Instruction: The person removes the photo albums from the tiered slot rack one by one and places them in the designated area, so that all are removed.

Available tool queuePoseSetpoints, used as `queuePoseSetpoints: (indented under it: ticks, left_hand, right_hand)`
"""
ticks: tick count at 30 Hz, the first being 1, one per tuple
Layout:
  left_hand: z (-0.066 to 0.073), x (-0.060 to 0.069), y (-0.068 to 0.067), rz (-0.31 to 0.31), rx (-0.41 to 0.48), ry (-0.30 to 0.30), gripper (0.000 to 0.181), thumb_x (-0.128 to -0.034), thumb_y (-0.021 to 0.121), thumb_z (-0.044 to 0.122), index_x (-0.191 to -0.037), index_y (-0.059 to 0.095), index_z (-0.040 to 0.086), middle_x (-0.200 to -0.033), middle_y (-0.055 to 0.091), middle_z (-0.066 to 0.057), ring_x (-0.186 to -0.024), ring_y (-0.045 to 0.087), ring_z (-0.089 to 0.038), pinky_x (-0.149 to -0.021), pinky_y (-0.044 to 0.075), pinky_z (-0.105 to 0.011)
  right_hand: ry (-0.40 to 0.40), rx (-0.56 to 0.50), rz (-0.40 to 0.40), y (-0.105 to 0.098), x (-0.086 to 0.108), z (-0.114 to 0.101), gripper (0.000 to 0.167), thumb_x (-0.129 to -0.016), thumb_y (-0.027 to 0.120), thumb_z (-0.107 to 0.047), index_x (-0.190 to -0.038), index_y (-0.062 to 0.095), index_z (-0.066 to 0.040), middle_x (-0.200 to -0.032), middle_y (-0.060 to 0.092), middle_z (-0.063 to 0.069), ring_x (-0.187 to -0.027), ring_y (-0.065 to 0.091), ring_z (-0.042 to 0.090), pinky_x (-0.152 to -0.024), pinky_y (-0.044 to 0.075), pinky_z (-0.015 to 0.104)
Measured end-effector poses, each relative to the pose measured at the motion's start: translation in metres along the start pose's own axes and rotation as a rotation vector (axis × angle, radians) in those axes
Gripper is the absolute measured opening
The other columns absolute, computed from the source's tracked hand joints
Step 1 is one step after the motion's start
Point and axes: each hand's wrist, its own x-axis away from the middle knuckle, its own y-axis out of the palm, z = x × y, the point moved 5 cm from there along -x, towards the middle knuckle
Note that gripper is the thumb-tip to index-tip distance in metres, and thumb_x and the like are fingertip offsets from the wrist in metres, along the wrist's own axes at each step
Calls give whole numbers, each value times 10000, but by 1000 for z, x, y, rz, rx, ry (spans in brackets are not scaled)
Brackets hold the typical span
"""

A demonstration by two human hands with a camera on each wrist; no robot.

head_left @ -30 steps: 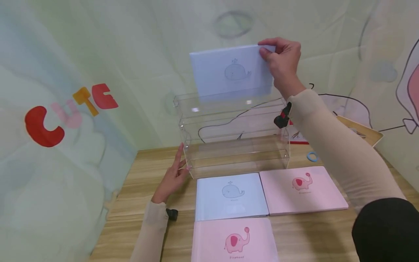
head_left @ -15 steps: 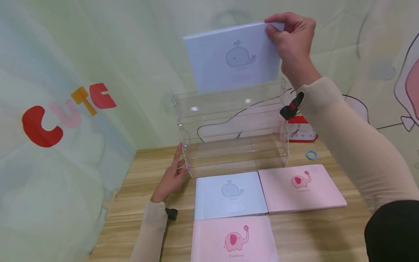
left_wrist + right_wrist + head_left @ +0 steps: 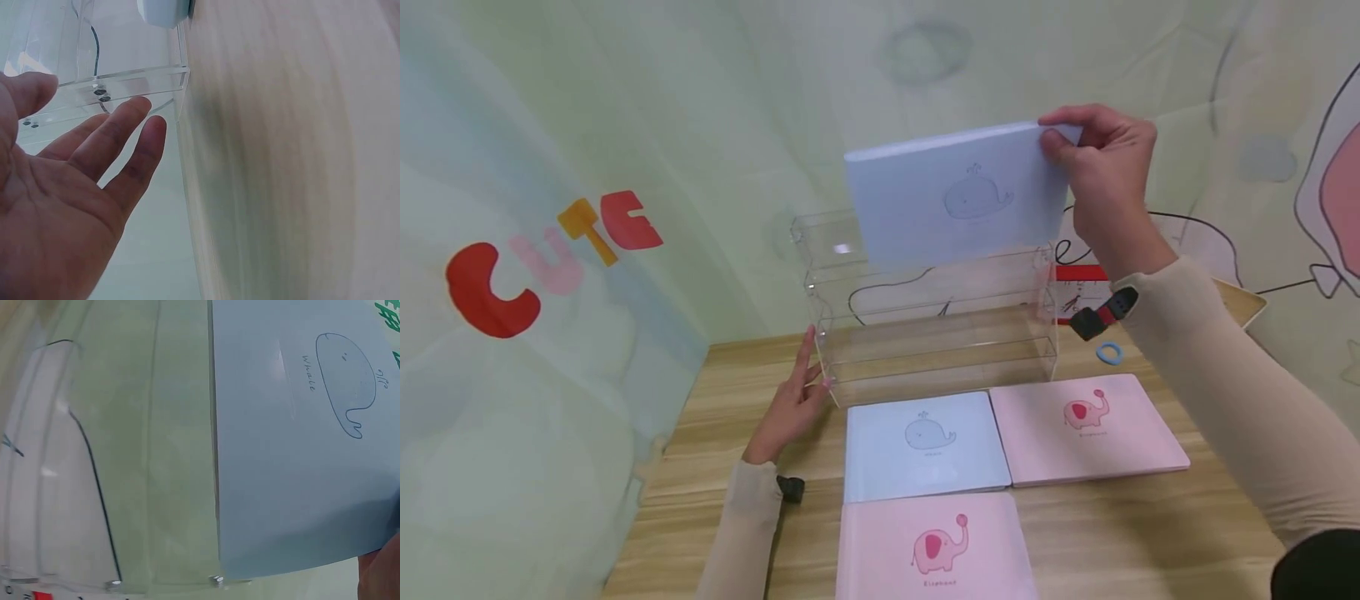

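In the head view my right hand (image 3: 1112, 171) pinches the upper right corner of a light blue book (image 3: 902, 200) with a whale on its cover, thumb in front. The book is upright, slightly tilted, and overlaps the upper part of a clear acrylic rack (image 3: 940, 358) with several tiers. In the right wrist view the whale cover (image 3: 294, 481) fills the right side, with the rack's rails left of it. My left hand (image 3: 790, 412) has its fingers extended against the rack's left side. The left wrist view shows this hand (image 3: 81, 181) by the clear panel (image 3: 134, 78), palm visible.
On the wooden table before the rack lie another blue whale book (image 3: 887, 467), a pink elephant book (image 3: 1037, 458) and a nearer pink elephant book (image 3: 880, 542). A red-framed clock (image 3: 1078, 292), blue ring (image 3: 1108, 353) and wooden tray (image 3: 1240, 302) are at right. Printed fabric hangs behind.
My right hand first lifted the whale book up from the rack's top tier, then brought it lower and rightward, in front of the upper rails. My left hand has stayed at the rack's side.
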Motion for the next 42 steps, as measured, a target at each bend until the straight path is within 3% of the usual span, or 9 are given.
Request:
queuePoseSetpoints:
  ticks: [8,14,20,23,27,28,30,36,42]
  left_hand:
    - [0,1,-2,7,-25,24,880,-1137,530,246,-1701,-99,491,-1618,483,-283,-1315,664,-498,-1132,483,-667]
    - [0,0,-2,10,-14,6,883,-1136,536,253,-1686,-94,537,-1629,471,-285,-1336,645,-508,-1141,475,-670]
    - [2,0,0,7,-20,3,878,-1138,531,254,-1693,-96,519,-1629,466,-288,-1324,651,-517,-1143,472,-673]
    - [2,1,0,6,-24,2,871,-1141,524,255,-1692,-96,520,-1631,466,-283,-1318,657,-515,-1139,477,-672]
    - [3,1,-1,11,-33,1,874,-1139,526,254,-1687,-96,533,-1631,473,-271,-1325,654,-508,-1135,483,-667]
    - [3,1,-2,11,-35,4,878,-1139,528,249,-1688,-97,528,-1630,473,-274,-1326,651,-510,-1134,482,-668]
    - [4,1,-2,12,-36,9,885,-1138,529,235,-1695,-100,510,-1629,474,-278,-1337,642,-511,-1134,481,-670]
    - [3,2,-1,10,-27,14,884,-1136,536,239,-1696,-91,512,-1634,474,-269,-1394,596,-508,-1148,461,-682]
    - [3,1,-2,9,-34,26,885,-1138,533,238,-1699,-100,498,-1632,472,-279,-1381,605,-516,-1142,464,-686]
  right_hand:
    - [69,6,3,-32,36,19,174,-951,807,-78,-1119,851,-83,-989,773,-13,-1155,675,201,-1198,498,479]
    - [91,59,24,-51,59,31,198,-950,814,-104,-1144,843,-76,-1056,796,-20,-1153,699,213,-1145,543,450]
    - [143,107,50,-72,81,40,239,-957,813,-135,-1188,831,-80,-1087,810,-39,-1144,705,212,-1165,493,604]
    - [156,114,68,-80,90,41,224,-954,811,-115,-1173,835,-79,-1055,815,-49,-1086,719,205,-1128,522,596]
    - [171,104,83,-91,100,43,195,-950,798,-50,-1141,838,-55,-1011,801,-51,-1023,707,190,-972,601,342]
    - [178,103,86,-94,103,44,193,-954,790,-38,-1140,838,-52,-1009,794,-51,-1026,695,187,-1010,593,336]
    - [198,100,96,-101,108,46,193,-959,778,-25,-1143,834,-39,-1005,776,-53,-1024,666,184,-901,579,243]
    - [227,89,116,-123,124,52,192,-987,729,-9,-1150,829,-31,-1047,719,-43,-1052,579,199,-806,576,163]
    - [305,12,103,-144,137,61,214,-1019,656,31,-1155,817,-7,-1167,642,-45,-1175,479,133,-827,570,121]
